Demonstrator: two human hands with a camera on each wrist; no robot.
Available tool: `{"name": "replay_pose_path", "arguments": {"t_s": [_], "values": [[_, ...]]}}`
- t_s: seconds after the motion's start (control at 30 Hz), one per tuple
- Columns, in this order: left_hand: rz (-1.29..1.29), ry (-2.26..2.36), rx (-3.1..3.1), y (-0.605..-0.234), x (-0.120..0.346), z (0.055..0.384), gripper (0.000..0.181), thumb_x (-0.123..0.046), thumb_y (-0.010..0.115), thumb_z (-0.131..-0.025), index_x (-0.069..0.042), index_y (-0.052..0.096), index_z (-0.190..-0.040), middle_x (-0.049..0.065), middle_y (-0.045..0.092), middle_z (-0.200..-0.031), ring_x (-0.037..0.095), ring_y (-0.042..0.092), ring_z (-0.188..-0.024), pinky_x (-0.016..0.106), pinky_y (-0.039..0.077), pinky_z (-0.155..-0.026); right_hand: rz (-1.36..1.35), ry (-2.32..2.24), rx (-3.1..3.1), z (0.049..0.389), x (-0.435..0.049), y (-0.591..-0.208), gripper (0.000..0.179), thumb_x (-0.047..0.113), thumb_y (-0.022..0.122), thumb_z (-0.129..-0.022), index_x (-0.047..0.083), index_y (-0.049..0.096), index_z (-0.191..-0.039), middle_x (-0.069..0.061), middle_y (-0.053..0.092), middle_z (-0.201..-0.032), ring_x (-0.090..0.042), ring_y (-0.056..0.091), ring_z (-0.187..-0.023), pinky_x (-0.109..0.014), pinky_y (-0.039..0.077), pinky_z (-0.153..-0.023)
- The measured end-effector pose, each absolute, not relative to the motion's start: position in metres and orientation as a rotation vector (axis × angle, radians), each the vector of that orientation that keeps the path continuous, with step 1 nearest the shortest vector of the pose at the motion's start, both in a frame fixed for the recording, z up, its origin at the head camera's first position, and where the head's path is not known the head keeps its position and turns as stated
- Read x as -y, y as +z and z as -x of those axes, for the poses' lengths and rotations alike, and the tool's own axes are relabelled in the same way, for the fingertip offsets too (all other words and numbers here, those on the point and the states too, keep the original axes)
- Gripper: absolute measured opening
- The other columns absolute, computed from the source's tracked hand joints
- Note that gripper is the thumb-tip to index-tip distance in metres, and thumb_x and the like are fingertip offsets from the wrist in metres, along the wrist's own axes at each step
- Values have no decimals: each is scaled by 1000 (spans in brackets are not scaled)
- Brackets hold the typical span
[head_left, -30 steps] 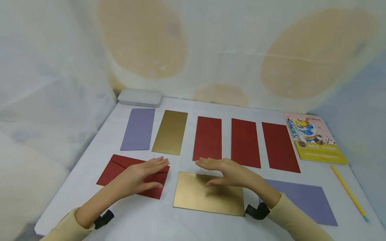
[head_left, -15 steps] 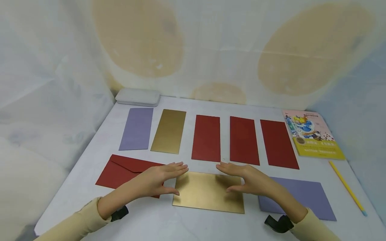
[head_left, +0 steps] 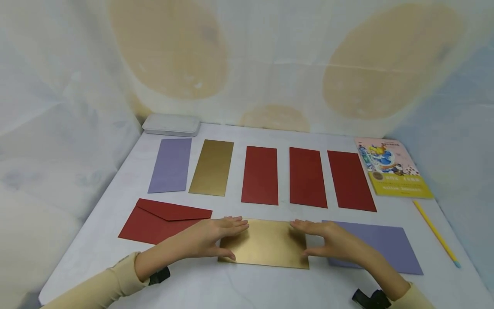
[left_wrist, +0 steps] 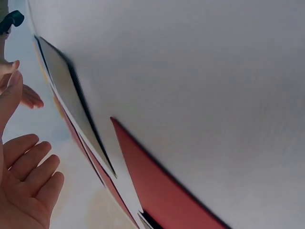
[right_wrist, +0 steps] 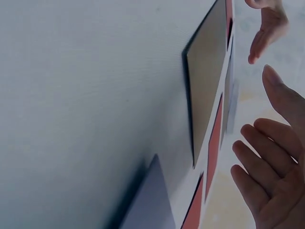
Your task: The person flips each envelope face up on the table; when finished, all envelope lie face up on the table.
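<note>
A gold envelope (head_left: 270,244) lies flat on the table in front of the person. Over its left end hovers the left hand (head_left: 216,236), fingers loosely extended and thumb apart. The right hand (head_left: 332,240) is held at its right end in the same way, and both palms face inward in the wrist views. Neither hand grips anything; contact with the envelope is hard to tell. Beside the left forearm is a red envelope (head_left: 162,223) with its flap showing. A purple envelope (head_left: 378,249) lies partly behind the right hand and forearm.
Along the back stand flat in a row a purple envelope (head_left: 170,165), a gold one (head_left: 211,167) and several red ones (head_left: 259,176). A white case (head_left: 171,124) sits at the back left. A book (head_left: 393,167) and a yellow pencil (head_left: 436,231) lie at right.
The left hand has moved right, from over the red envelope to the gold envelope's left end. The right hand has moved right, from above its middle to its right end. Both are lower.
</note>
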State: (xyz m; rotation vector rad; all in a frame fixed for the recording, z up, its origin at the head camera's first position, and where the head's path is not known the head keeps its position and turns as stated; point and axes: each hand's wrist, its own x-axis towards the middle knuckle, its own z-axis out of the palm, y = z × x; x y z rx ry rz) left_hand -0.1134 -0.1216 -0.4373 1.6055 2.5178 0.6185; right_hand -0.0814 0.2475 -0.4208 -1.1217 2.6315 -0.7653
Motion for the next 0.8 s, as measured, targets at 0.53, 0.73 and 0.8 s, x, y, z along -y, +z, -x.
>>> {"name": "replay_pose_path", "arguments": {"t_s": [0.53, 0.73, 0.8], "values": [[-1424, 404, -2517, -447, 123, 110, 85, -51, 76, -77, -8, 46, -144, 5, 46, -146, 17, 42, -134, 37, 45, -98, 946, -700, -2518, 81, -251, -431, 69, 36, 77, -81, 5, 54, -138, -7, 52, -139, -26, 51, -125, -40, 47, -94], [-1403, 313, -2532, -448, 120, 110, 83, -50, 78, -77, -9, 48, -143, 4, 47, -145, 16, 43, -133, 34, 46, -96, 964, -692, -2520, 81, -251, -435, 66, 38, 74, -83, 5, 54, -138, -7, 52, -139, -26, 51, -125, -41, 47, -94], [-1411, 279, -2537, -448, 120, 109, 81, -49, 77, -78, -9, 48, -143, 4, 47, -145, 17, 44, -133, 34, 47, -96, 976, -684, -2527, 80, -251, -435, 63, 36, 73, -85, 6, 54, -138, -7, 52, -139, -26, 50, -126, -43, 46, -95]]}}
